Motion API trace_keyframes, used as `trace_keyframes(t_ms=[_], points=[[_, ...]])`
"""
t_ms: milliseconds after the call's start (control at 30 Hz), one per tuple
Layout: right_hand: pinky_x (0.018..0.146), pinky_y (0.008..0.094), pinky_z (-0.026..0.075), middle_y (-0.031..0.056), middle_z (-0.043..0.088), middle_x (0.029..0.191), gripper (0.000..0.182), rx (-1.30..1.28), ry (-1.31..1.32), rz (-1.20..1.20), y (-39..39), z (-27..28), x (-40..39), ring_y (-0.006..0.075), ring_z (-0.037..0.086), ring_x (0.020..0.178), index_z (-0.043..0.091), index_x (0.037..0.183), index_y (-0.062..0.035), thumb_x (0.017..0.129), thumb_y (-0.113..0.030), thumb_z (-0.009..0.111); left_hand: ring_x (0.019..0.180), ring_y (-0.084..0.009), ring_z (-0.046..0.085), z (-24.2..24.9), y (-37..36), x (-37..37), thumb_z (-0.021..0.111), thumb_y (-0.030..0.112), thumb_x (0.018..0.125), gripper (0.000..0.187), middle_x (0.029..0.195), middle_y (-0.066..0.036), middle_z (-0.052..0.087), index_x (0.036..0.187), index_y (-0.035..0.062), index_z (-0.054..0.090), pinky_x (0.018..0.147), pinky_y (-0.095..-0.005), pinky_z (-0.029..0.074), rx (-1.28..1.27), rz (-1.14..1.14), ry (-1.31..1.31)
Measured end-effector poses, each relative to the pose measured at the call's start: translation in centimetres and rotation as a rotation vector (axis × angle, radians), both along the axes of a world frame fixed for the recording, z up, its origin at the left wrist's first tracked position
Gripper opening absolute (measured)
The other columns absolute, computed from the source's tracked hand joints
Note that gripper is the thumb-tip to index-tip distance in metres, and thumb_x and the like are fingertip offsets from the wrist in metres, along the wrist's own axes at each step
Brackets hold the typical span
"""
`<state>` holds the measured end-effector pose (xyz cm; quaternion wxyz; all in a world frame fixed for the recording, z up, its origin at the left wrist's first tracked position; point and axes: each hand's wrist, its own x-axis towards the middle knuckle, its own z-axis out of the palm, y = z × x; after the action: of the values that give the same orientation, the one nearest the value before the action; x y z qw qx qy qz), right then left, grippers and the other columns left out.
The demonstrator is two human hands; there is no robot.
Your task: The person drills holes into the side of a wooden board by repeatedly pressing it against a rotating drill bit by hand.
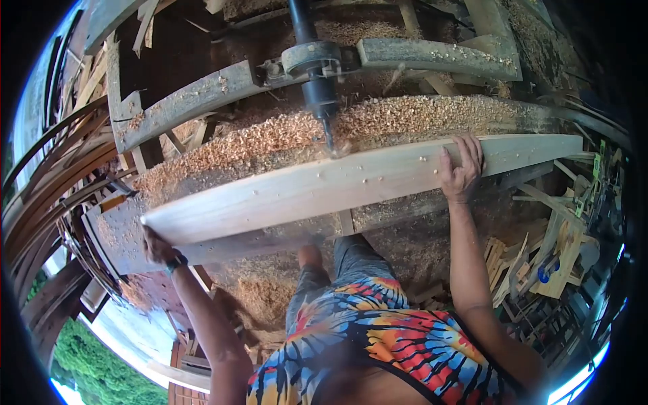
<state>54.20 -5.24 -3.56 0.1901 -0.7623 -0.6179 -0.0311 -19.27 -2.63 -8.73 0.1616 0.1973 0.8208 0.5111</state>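
Note:
A long pale wooden plank (283, 196) lies across the workbench (223, 250) in front of me. My left hand (156, 246), with a dark band at the wrist, is closed on the plank's left end; some of its fingers are hidden. Farther along, my right hand (462, 169) grips the plank right of the middle, its fingers reaching to the far edge. A drill bit (329, 135) on a dark shaft (317, 94) meets the plank's far edge between my hands. A few wood chips dot the plank's face.
Wood shavings (418, 115) are heaped along the bench behind the plank. The shaft passes through a bearing block (310, 59) on a wooden frame (432, 57). Offcuts (560, 256) are stacked at the right, long curved strips (61, 162) at the left. Shavings (263, 297) cover the floor.

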Motion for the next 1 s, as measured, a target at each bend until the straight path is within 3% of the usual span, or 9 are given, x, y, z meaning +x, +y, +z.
trace_keyframes(t_ms=[33, 100, 233, 333, 467, 633, 833, 933, 1000], points=[[0.112, 0.0503, 0.040, 0.0124, 0.070, 0.123, 0.040, -0.022, 0.007, -0.012, -0.5, 0.4, -0.2, 0.0371, 0.058, 0.128, 0.074, 0.116, -0.0070, 0.092, -0.038, 0.073, 0.107, -0.0249, 0.069, -2.1, -3.1, -2.5, 0.062, 0.034, 0.106, 0.043, 0.129, -0.014, 0.071, 0.127, -0.0025, 0.072, 0.095, -0.0361, 0.057, -0.023, -0.123, 0.069], [0.112, 0.0508, 0.040, 0.0123, 0.070, 0.123, 0.039, -0.023, 0.029, 0.003, -1.9, 0.7, -0.1, 0.0374, 0.058, 0.128, 0.074, 0.115, -0.0065, 0.090, -0.037, 0.073, 0.129, -0.0281, 0.060, -5.7, -8.9, -8.1, 0.056, 0.036, 0.106, 0.052, 0.146, -0.017, 0.061, 0.141, -0.0027, 0.061, 0.116, -0.0427, 0.047, 0.058, -0.199, -0.188], [0.111, 0.0526, 0.040, 0.0139, 0.070, 0.121, 0.040, -0.061, 0.055, 0.031, -3.3, 0.3, 0.7, 0.0397, 0.058, 0.127, 0.075, 0.114, -0.0043, 0.088, -0.035, 0.074, 0.133, -0.0310, 0.059, -1.2, -9.5, -3.2, 0.043, 0.042, 0.109, 0.059, 0.146, -0.019, 0.061, 0.145, -0.0012, 0.057, 0.118, -0.0463, 0.044, 0.090, 0.088, -0.478], [0.110, 0.0535, 0.041, 0.0156, 0.068, 0.121, 0.040, -0.088, 0.044, 0.036, -3.0, 0.6, 0.9, 0.0411, 0.057, 0.127, 0.074, 0.115, -0.0025, 0.088, -0.033, 0.074, 0.128, -0.0308, 0.062, -0.8, -9.4, -4.8, 0.037, 0.040, 0.111, 0.056, 0.142, -0.019, 0.063, 0.146, 0.0000, 0.055, 0.116, -0.0459, 0.047, -0.023, -0.210, -0.631], [0.110, 0.0535, 0.040, 0.0158, 0.068, 0.122, 0.041, -0.102, 0.042, 0.036, -2.3, 0.6, 0.9, 0.0413, 0.056, 0.128, 0.074, 0.116, -0.0022, 0.089, -0.034, 0.073, 0.111, -0.0276, 0.070, -2.1, -9.2, -4.5, 0.044, 0.027, 0.113, 0.044, 0.135, -0.020, 0.067, 0.139, -0.0044, 0.060, 0.100, -0.0401, 0.060, -0.331, -0.316, 0.347], [0.111, 0.0533, 0.041, 0.0184, 0.067, 0.122, 0.040, -0.113, -0.007, 0.053, -1.9, 0.6, 1.0, 0.0427, 0.057, 0.125, 0.072, 0.118, 0.0010, 0.091, -0.029, 0.069, 0.099, -0.0264, 0.073, -1.7, -7.6, -3.1, 0.055, 0.027, 0.110, 0.038, 0.121, -0.019, 0.072, 0.127, -0.0059, 0.067, 0.091, -0.0410, 0.064, -0.041, -0.056, 0.018], [0.112, 0.0537, 0.039, 0.0159, 0.067, 0.123, 0.045, -0.114, 0.018, 0.061, -1.9, 0.4, 1.4, 0.0423, 0.056, 0.127, 0.073, 0.121, -0.0013, 0.092, -0.036, 0.070, 0.098, -0.0257, 0.074, -1.1, -7.5, -1.7, 0.062, 0.030, 0.107, 0.038, 0.112, -0.018, 0.074, 0.118, -0.0056, 0.071, 0.089, -0.0399, 0.064, -0.008, -0.033, 0.073], [0.112, 0.0535, 0.039, 0.0157, 0.067, 0.123, 0.045, -0.115, 0.018, 0.059, -2.0, 0.4, 1.5, 0.0421, 0.056, 0.128, 0.073, 0.121, -0.0013, 0.092, -0.036, 0.070, 0.097, -0.0247, 0.074, -0.9, -7.6, -1.4, 0.066, 0.031, 0.105, 0.039, 0.109, -0.018, 0.075, 0.117, -0.0054, 0.071, 0.086, -0.0384, 0.064, -0.123, -0.131, 0.323], [0.112, 0.0533, 0.038, 0.0152, 0.068, 0.123, 0.045, -0.108, 0.040, 0.058, -2.0, 0.2, 1.7, 0.0417, 0.056, 0.128, 0.073, 0.121, -0.0015, 0.093, -0.036, 0.070, 0.098, -0.0248, 0.073, -0.4, -7.5, -1.0, 0.063, 0.027, 0.105, 0.036, 0.113, -0.018, 0.074, 0.128, -0.0008, 0.067, 0.087, -0.0387, 0.064, -0.283, -0.155, 0.421]])
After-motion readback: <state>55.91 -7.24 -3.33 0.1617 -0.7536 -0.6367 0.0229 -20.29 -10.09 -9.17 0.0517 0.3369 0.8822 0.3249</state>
